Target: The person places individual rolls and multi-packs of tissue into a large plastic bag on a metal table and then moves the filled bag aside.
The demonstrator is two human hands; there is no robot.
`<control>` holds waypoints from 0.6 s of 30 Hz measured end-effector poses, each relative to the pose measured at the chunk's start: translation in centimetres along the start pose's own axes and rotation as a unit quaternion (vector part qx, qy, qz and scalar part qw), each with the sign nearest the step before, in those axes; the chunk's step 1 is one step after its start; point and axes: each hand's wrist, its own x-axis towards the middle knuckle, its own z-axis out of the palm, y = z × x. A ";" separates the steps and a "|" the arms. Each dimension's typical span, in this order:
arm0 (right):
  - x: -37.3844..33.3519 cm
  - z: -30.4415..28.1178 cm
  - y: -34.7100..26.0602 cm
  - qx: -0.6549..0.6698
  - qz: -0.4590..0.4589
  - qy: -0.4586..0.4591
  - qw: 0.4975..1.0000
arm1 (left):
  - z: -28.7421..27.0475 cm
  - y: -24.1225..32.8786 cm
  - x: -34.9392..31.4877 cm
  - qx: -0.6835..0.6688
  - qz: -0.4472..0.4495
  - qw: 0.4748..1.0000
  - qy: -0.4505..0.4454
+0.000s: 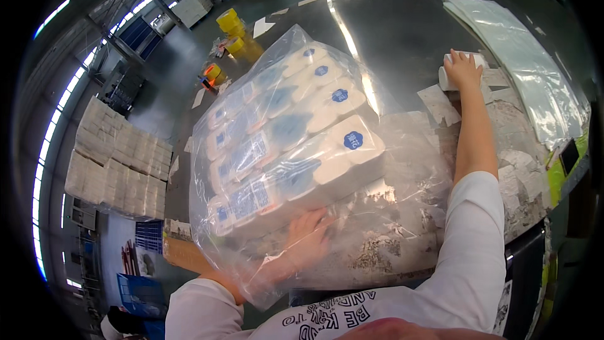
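Observation:
A large clear plastic bag [402,170] lies around several white packs of paper rolls [327,170] with blue printing, stacked in rows on the dark table. My left hand [308,236] shows through the film by the near side of the closest pack, its fingers stretched out and a little blurred; I cannot tell whether it touches the pack. Out to the right, my right hand [464,70] is closed over a white roll [445,80] on the table. Its fingers curl over the top, and part of the roll is hidden under the palm.
Flat clear bags [522,56] lie piled along the right edge. Yellow tape rolls [231,25] and an orange tape dispenser [211,77] stand at the far left edge. Wrapped white packs [113,157] are stacked left of the table [402,19]. Paper scraps [438,104] stick to its top.

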 end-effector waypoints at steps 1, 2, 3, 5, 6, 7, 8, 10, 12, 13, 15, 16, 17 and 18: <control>0.5 -0.6 -0.1 -0.010 -0.003 -0.070 0.997 | 0.0 -0.2 0.2 -0.001 -0.006 1.000 -0.013; 0.6 -2.3 -0.3 -0.020 -0.005 -0.140 0.990 | 0.0 -0.5 0.4 -0.006 -0.004 1.000 -0.017; 0.7 -4.0 -0.5 -0.021 -0.011 -0.175 0.984 | -0.2 -0.8 0.5 -0.012 0.001 1.000 -0.021; 0.6 -3.8 -0.8 -0.037 -0.010 -0.165 0.986 | -0.1 -0.4 0.3 -0.033 -0.008 0.999 -0.036; 0.8 -3.8 -1.7 -0.040 -0.019 -0.153 0.987 | -0.2 -0.3 0.4 -0.039 -0.020 0.998 -0.045; 0.6 -3.9 -1.9 -0.032 -0.021 -0.147 0.988 | -0.3 0.0 0.1 -0.046 -0.034 0.997 -0.054; 0.3 -4.1 -1.9 -0.042 -0.024 -0.147 0.988 | 0.0 -0.2 -0.2 -0.033 -0.029 0.998 -0.038; 0.0 -4.4 -1.9 -0.048 -0.040 -0.147 0.987 | 1.0 -0.3 -0.5 0.000 -0.024 1.000 0.002; -0.3 -4.2 -1.2 -0.053 -0.053 -0.150 0.986 | 0.3 -0.1 -0.2 -0.037 -0.024 0.999 -0.001; -0.4 -3.5 -0.3 -0.048 -0.059 -0.147 0.986 | -0.1 0.1 -0.1 -0.058 -0.018 0.998 -0.002; -0.9 -2.9 0.4 -0.041 -0.065 -0.166 0.983 | 0.2 -0.2 -0.4 -0.056 -0.003 0.998 0.018; -1.8 -3.5 0.1 -0.043 -0.069 -0.163 0.983 | 0.5 -0.4 -0.4 -0.056 0.008 0.998 0.027; -2.9 -4.2 0.0 -0.047 -0.072 -0.160 0.983 | 0.9 -0.5 -0.5 -0.041 0.012 0.998 0.046; -3.8 -3.9 -0.1 -0.055 -0.095 -0.143 0.984 | 1.6 -0.6 -0.9 -0.030 0.013 0.997 0.067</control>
